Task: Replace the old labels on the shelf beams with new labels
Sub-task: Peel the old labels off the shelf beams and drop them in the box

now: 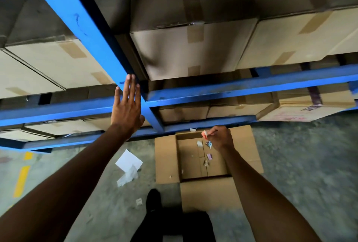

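My left hand (pixel 126 107) is flat with straight fingers, its fingertips against the blue shelf upright (pixel 85 19) where it meets the blue beam (pixel 232 88). My right hand (pixel 219 138) hovers over an open cardboard box (pixel 166 156) on the floor and pinches a small orange label scrap (pixel 205 133) between thumb and fingers. Several small label scraps (pixel 209 156) lie inside the box. A small white label (pixel 193 129) shows on the lowest beam above the box.
Taped cardboard cartons (pixel 193 52) fill the shelf levels. White backing sheets (pixel 128 161) and crumpled paper lie on the concrete floor left of the box. Yellow floor markings (pixel 21 180) run at the far left. My dark shoe (pixel 154 199) stands near the box flap.
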Demonstrator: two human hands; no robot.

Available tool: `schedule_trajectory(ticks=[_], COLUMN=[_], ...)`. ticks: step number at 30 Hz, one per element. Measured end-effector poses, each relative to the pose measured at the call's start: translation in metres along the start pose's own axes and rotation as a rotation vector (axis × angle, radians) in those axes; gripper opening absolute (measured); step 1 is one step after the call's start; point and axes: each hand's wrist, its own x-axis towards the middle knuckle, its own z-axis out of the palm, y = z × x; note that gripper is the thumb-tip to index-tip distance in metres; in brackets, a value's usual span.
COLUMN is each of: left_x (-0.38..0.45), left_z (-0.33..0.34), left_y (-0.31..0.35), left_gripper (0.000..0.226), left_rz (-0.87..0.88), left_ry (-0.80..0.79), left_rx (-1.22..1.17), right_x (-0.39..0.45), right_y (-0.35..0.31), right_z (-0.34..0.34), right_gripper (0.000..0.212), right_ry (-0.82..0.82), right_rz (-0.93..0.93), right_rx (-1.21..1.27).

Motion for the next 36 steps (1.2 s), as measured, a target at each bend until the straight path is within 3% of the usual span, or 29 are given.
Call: schedule_trajectory(ticks=[2, 7, 13, 20, 25, 30, 36], left_x=[0.000, 0.000, 0.000, -0.001, -0.002, -0.004, -0.021], left_z=[-0.001, -0.001, 0.003, 0.001, -0.004, -0.016, -0.044], left_y=[0.001, 0.001, -0.005, -0.008, -0.007, 0.022, 0.076], left_gripper=[0.099, 0.094, 0.093, 0.086, 0.080, 0.073, 0.064], left_rz=[-0.006, -0.003, 0.016, 0.039, 0.090, 0.294, 0.761], left_ry=[-0.006, -0.003, 0.002, -0.003, -0.027, -0.235, -0.153], left_rx=[0.004, -0.001, 0.014, 0.031, -0.108, -0.469, -0.554], right_x=[0.003, 0.005, -0.004, -0.004, -0.013, -0.051, -0.144], right_y=[0.001, 0.005, -0.002, -0.007, -0.011, -0.002, 0.005], right_z=[-0.002, -0.004, -0.003, 0.003, 0.000, -0.006, -0.022], right_gripper=[0.009, 0.021, 0.009, 0.015, 0.017, 0.026, 0.046], right_ry=[0.004, 0.015, 0.054, 0.088, 0.089, 0.171, 0.415], right_rz=[0.032, 0.089, 0.096, 0.090, 0.074, -0.026, 0.140], right_rx=[-0.053, -0.051, -0.084, -0.156, -0.156, -0.306, -0.380])
